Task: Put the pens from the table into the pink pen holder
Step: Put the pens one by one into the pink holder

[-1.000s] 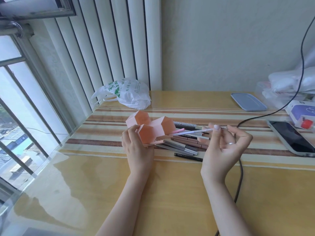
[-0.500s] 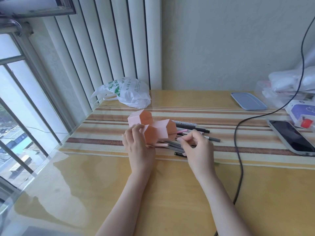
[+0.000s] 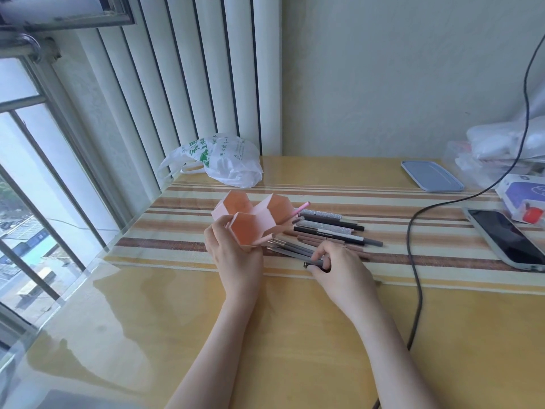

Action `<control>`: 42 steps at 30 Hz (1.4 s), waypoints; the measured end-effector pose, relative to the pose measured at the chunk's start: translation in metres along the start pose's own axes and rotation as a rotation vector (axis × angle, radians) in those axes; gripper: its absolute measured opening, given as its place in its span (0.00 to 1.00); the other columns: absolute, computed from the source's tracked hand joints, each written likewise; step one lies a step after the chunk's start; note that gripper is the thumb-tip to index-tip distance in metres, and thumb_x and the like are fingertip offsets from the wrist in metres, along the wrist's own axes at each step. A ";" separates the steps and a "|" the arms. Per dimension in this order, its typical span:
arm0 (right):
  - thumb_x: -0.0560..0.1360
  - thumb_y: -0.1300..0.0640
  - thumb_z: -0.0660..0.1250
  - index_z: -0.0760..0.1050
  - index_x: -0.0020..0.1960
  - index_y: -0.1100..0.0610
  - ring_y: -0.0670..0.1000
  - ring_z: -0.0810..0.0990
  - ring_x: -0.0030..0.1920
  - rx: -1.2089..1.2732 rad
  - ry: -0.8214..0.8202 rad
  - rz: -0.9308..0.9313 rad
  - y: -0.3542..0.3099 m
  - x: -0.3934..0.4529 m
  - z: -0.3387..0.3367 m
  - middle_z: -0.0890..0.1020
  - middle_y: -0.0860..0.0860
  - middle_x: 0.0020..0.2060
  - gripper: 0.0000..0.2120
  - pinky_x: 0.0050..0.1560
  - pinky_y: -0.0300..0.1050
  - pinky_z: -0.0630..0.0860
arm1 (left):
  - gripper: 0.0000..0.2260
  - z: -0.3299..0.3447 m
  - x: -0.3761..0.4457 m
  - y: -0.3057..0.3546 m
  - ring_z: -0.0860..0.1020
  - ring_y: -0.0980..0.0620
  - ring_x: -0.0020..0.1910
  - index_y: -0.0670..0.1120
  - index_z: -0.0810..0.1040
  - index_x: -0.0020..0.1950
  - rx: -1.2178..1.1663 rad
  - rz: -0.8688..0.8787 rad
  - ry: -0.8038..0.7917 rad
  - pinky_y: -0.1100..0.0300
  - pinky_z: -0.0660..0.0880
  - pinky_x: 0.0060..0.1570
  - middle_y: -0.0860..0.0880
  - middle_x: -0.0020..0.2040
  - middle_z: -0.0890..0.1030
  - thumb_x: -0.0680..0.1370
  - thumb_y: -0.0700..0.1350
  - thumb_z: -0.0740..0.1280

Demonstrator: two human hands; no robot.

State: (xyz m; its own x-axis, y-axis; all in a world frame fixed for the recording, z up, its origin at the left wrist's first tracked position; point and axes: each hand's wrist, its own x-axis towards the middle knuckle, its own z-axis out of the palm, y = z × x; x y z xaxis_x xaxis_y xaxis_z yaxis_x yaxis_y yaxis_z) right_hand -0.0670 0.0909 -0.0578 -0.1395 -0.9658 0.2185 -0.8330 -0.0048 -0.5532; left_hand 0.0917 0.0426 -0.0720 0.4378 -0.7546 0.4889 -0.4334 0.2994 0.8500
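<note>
Frame centre: left hand grips the tilted holder; a pink pen juts from one cell. Right hand pinches a black pen among pens on the striped mat.

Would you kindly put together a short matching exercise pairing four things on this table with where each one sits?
Things:
1. pink pen holder
2. plastic bag
3. phone
4. blue lid

Places:
A. right edge, screen up, on the striped mat
B. held in the left hand, tipped over
C. far left, by the blinds
D. far right, on bare wood near the wall

Pairs: 1-B, 2-C, 3-A, 4-D
</note>
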 end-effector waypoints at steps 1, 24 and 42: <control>0.74 0.52 0.67 0.72 0.48 0.49 0.48 0.73 0.44 -0.020 0.008 0.000 0.001 0.000 -0.002 0.70 0.43 0.35 0.05 0.34 0.43 0.66 | 0.26 0.000 0.000 0.000 0.65 0.48 0.57 0.46 0.68 0.60 -0.001 0.000 0.002 0.57 0.64 0.52 0.47 0.55 0.69 0.64 0.30 0.65; 0.81 0.61 0.54 0.72 0.57 0.52 0.41 0.72 0.32 0.663 0.049 -0.041 -0.019 0.000 -0.011 0.75 0.45 0.36 0.10 0.33 0.36 0.68 | 0.27 0.000 0.000 0.000 0.65 0.48 0.57 0.46 0.68 0.60 0.015 -0.001 0.005 0.56 0.64 0.53 0.48 0.55 0.68 0.63 0.30 0.66; 0.72 0.69 0.67 0.79 0.50 0.63 0.48 0.82 0.35 1.517 -0.065 0.162 -0.023 0.001 -0.021 0.84 0.54 0.40 0.07 0.37 0.35 0.79 | 0.27 0.001 -0.001 -0.002 0.65 0.49 0.57 0.46 0.68 0.59 0.017 0.018 0.007 0.57 0.63 0.53 0.47 0.55 0.69 0.63 0.30 0.67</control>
State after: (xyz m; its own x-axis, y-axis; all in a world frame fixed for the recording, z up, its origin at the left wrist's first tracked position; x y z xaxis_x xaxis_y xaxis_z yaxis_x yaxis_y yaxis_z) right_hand -0.0594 0.0954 -0.0286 -0.1153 -0.9912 0.0644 0.5117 -0.1148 -0.8514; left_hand 0.0916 0.0421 -0.0741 0.4352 -0.7453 0.5050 -0.4544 0.3024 0.8379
